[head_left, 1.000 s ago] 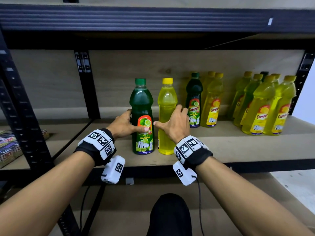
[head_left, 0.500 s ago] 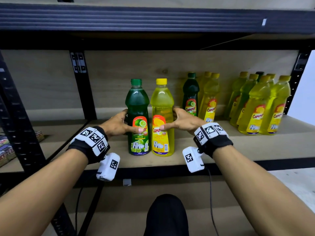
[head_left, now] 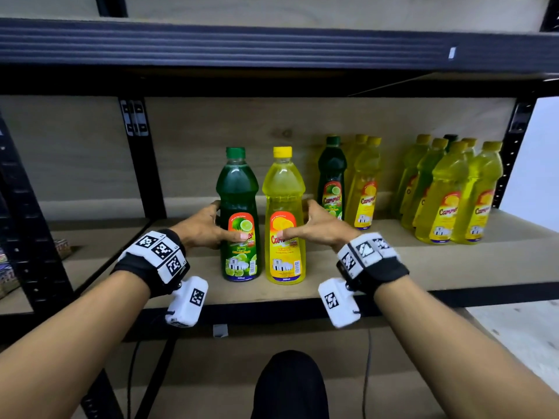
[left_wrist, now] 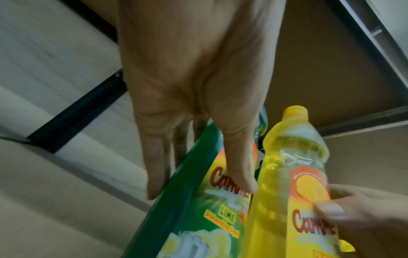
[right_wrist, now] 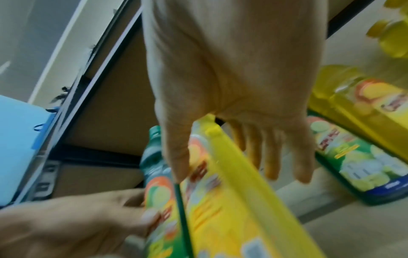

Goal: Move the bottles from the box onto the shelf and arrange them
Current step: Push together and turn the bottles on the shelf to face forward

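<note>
the head view is evenly and fairly brightly lit and sharp at its centre, with a dark shadow under the upper shelf (head_left: 272,40), bowed lines at the edges and soft far bottles (head_left: 450,192), while both wrist views are dimmer, strongly warped and smeared by motion blur.

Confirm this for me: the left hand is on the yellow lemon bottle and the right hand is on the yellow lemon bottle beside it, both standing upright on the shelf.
Not quite. The left hand is on the green lime bottle, not a yellow one; the head view shows this. The right hand is on the yellow lemon bottle beside it, both upright on the shelf.
</note>
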